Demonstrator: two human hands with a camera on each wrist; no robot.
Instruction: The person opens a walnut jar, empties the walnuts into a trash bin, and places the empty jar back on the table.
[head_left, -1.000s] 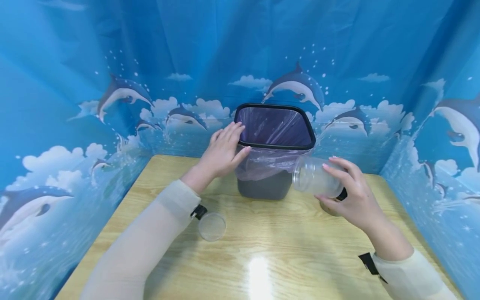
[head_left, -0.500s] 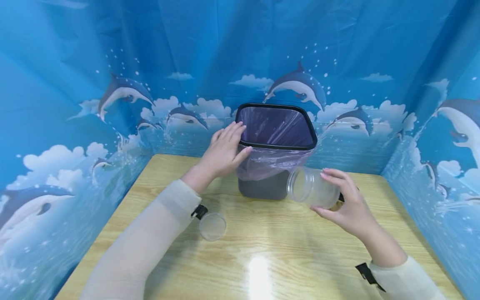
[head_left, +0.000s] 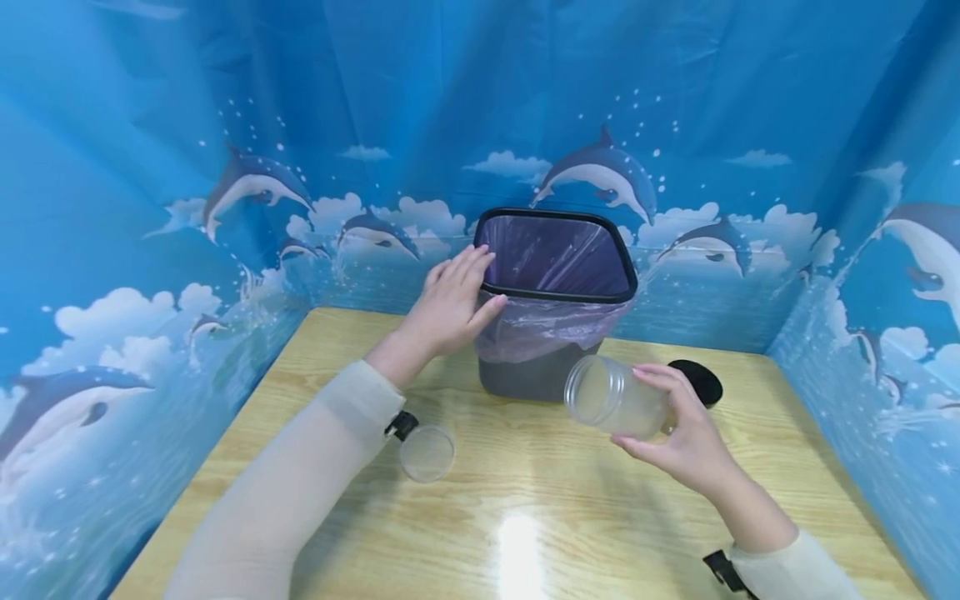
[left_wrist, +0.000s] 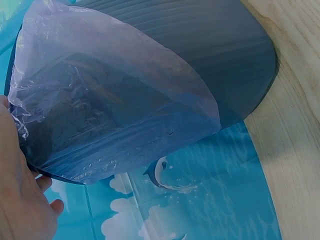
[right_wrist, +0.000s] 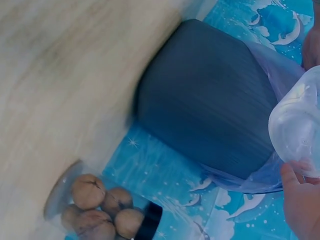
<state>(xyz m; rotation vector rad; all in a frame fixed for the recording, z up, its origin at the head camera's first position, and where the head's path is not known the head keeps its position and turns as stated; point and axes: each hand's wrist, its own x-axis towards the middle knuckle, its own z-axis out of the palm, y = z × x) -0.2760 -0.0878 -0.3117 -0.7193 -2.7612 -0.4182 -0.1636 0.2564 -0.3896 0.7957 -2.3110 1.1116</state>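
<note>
two hands share the work here: your right hand (head_left: 686,433) grips the clear jar (head_left: 617,398), thumb on the near side and fingers on the far side, while your left hand (head_left: 453,300) rests on the left part of the black rim (head_left: 562,297) of the grey bin (head_left: 532,377), fingers fairly straight and thumb spread, more bracing than clasping. the jar is tipped on its side right of centre, open mouth toward the left, just beside the near right corner of the bin; whether the two touch, the views do not settle. it seems lifted off the table (head_left: 450,533). to handle it well, set thumb and fingers squarely opposite each other and squeeze only enough to stop the smooth wall from slipping or turning. steer the mouth clear of the purple liner (head_left: 551,323), since a loose fold could snag on the threads. let the left hand press lightly, because a hard push on one edge might tilt the bin. watch the far side of your right wrist too: a second jar (right_wrist: 60,192) with brown nuts (right_wrist: 88,191) and a black lid (head_left: 697,383) stands there, easy to knock. the clear disc (head_left: 427,454) lies near and left, by your sleeve (head_left: 360,408), so lift that forearm before drawing it back. no brand, label or writing can be read on jars, bin or disc.
</note>
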